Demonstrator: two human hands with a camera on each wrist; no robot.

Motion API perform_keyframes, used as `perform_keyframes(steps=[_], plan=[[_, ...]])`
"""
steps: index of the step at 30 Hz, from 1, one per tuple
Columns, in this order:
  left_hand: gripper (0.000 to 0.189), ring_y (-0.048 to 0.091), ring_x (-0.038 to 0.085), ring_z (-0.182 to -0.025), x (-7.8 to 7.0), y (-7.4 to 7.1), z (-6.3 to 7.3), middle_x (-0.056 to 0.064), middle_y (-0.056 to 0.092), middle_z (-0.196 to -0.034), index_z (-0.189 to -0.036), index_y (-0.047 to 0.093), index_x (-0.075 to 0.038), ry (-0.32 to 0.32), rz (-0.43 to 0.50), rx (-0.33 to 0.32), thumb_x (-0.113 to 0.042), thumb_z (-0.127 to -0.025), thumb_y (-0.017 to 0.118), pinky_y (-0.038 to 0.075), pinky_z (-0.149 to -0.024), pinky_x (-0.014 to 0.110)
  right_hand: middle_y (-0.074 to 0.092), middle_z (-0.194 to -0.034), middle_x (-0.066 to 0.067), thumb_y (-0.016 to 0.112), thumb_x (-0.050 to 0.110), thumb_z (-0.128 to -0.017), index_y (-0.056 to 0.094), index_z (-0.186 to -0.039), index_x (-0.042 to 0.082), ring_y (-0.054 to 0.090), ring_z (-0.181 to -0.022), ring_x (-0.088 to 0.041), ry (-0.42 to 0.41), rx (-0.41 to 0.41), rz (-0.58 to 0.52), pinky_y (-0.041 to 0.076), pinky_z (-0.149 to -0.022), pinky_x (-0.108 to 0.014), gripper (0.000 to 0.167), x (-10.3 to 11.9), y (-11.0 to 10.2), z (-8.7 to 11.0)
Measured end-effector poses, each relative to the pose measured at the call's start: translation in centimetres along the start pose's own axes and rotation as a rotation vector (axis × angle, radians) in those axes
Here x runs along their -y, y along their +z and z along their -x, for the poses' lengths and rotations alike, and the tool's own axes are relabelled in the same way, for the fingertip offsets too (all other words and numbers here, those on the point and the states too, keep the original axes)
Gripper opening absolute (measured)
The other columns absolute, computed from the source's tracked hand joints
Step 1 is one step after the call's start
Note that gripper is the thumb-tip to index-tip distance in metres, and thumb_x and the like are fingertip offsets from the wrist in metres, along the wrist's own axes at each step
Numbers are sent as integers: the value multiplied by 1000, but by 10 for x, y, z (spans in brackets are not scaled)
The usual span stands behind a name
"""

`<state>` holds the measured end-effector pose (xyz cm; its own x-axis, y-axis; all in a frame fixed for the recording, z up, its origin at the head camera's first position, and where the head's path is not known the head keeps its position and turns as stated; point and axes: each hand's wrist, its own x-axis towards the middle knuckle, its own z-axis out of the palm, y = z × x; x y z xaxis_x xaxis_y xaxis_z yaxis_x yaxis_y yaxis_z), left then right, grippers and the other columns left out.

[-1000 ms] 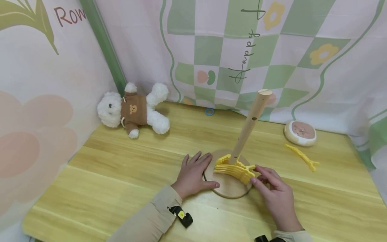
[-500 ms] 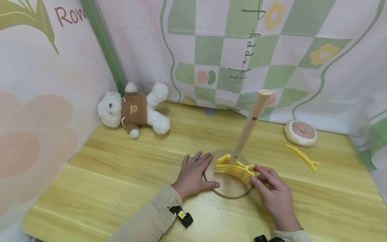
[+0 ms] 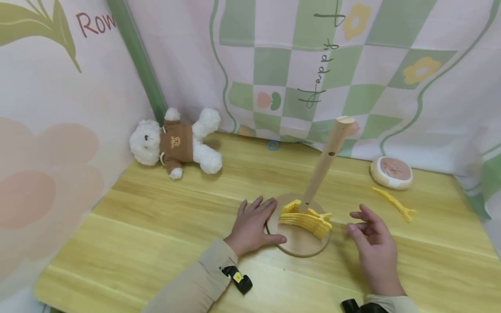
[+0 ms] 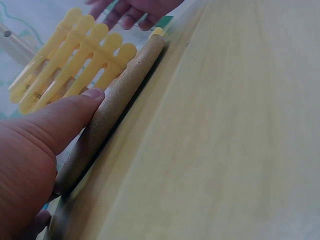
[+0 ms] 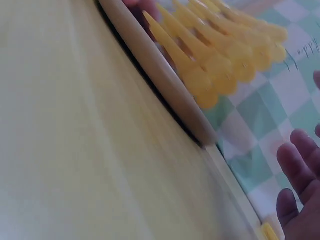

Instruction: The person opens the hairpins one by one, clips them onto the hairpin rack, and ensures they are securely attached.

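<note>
A round wooden base (image 3: 299,248) with a tilted-looking wooden post (image 3: 324,167) stands on the table. Around the post's foot sits a set of yellow plastic pieces (image 3: 307,222), curved and ridged, with rounded tips in the left wrist view. My left hand (image 3: 250,229) rests on the base's left rim, fingers spread and thumb (image 4: 75,112) lying along its top. To the right of the base, my right hand (image 3: 375,252) hovers apart from the pieces, fingers loosely bent and holding nothing. Beyond it lies one loose yellow forked stick (image 3: 393,203).
A white plush toy (image 3: 176,141) in a brown shirt lies at the back left. A blue ring (image 3: 272,144) is near the curtain (image 3: 270,61). At the back right sits a round white object (image 3: 391,172) with a pinkish-brown top.
My right hand has let go of the yellow pieces' right end and drawn back to the right. The left hand stays on the base, and the yellow pieces keep their place.
</note>
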<state>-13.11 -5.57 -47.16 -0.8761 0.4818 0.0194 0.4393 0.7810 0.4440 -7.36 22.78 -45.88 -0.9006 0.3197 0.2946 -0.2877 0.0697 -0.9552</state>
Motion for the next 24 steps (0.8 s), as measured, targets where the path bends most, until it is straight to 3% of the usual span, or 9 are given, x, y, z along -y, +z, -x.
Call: perform_keyframes(steps=[5, 10, 14, 18, 24], plan=[[104, 20, 27, -152, -1, 0, 0, -2, 30, -163, -159, 31, -16, -5, 0, 0, -72, -79, 68, 5, -120, 60, 70, -107, 4, 65, -17, -86, 62, -129, -6, 60, -82, -8, 46, -139, 158, 49, -69, -10, 44, -7, -15, -13], [104, 20, 27, -152, 0, -1, 1, -2, 30, -163, -159, 31, -16, -2, -10, -4, -72, -80, 67, 6, -120, 60, 69, -103, 13, 72, -5, -87, 66, -125, 0, 59, -81, -3, 56, -199, 352, 47, -66, -7, 39, -12, -29, -23], [104, 20, 27, -152, -1, -2, 1, -2, 31, -163, -159, 31, -16, -5, -3, -3, -72, -80, 67, 6, -120, 59, 66, -102, 20, 76, 5, -88, 68, -125, 5, 58, -82, 0, 83, -200, 486, 45, -64, -6, 38, -13, -40, -29], [104, 19, 26, -152, -2, -3, 1, -3, 30, -163, -159, 31, -16, -12, 5, 3, -72, -80, 68, 5, -121, 59, 59, -104, 21, 77, 14, -89, 67, -127, 6, 55, -84, 3, 113, -149, 584, 42, -68, -6, 40, -16, -52, -34], [103, 20, 26, -152, -3, -3, 1, -3, 31, -163, -159, 32, -16, -17, 10, 6, -71, -80, 68, 6, -121, 59, 51, -101, 22, 78, 14, -87, 69, -124, 4, 48, -87, 8, 61, -148, 692, 35, -74, -9, 39, -28, -70, -42]])
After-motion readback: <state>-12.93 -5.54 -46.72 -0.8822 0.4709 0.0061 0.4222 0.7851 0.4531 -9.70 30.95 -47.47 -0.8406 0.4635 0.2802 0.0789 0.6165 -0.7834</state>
